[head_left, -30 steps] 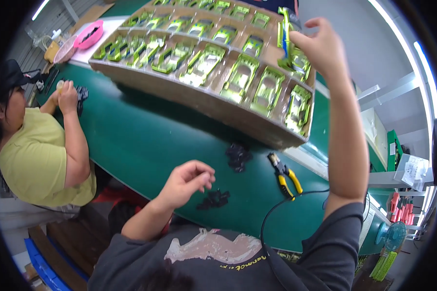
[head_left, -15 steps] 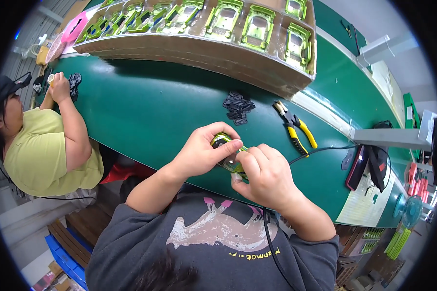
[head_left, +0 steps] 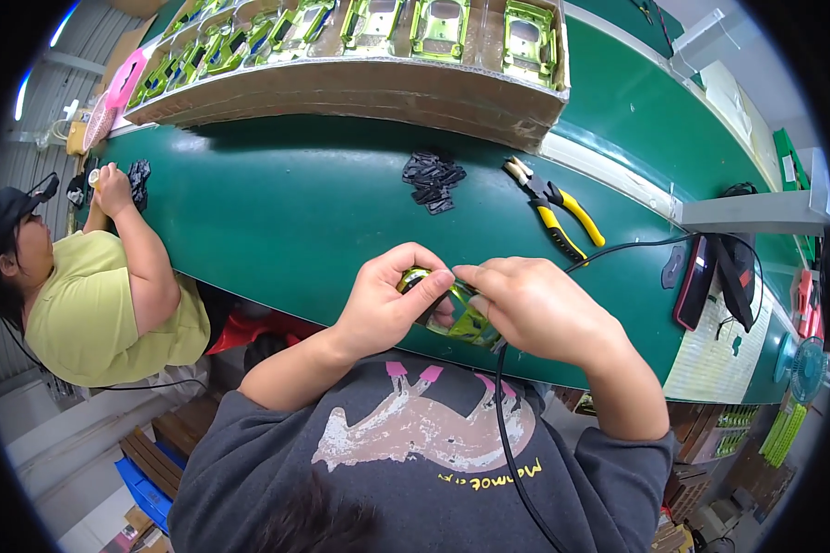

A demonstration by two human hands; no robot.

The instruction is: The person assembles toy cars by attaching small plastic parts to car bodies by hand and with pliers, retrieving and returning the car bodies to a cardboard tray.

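A shiny green plastic frame (head_left: 471, 325) with a large opening sits between my hands, just above the table's near edge. My left hand (head_left: 387, 300) is closed round its left end, thumb on top, and a fingertip shows through the opening. My right hand (head_left: 546, 306) is closed over the right end, fingers bent together against it. Its thumb is hidden, as is whatever small piece its fingertips may pinch. Beyond my hands lies a pile of small black plastic pieces (head_left: 432, 181). To its right rest yellow-and-black pliers (head_left: 563, 214).
A cardboard box (head_left: 360, 90) with dividers holds several similar green frames along the far side. A black cable (head_left: 627, 243) runs from the right toward my body. A phone (head_left: 694, 284) lies at right. At left, a co-worker (head_left: 92, 286) in a yellow-green shirt handles something small.
My right hand has turned flatter and its fingers have moved to the frame's upper edge. The frame has tilted, showing more of its green right end. The whole view has shifted slightly.
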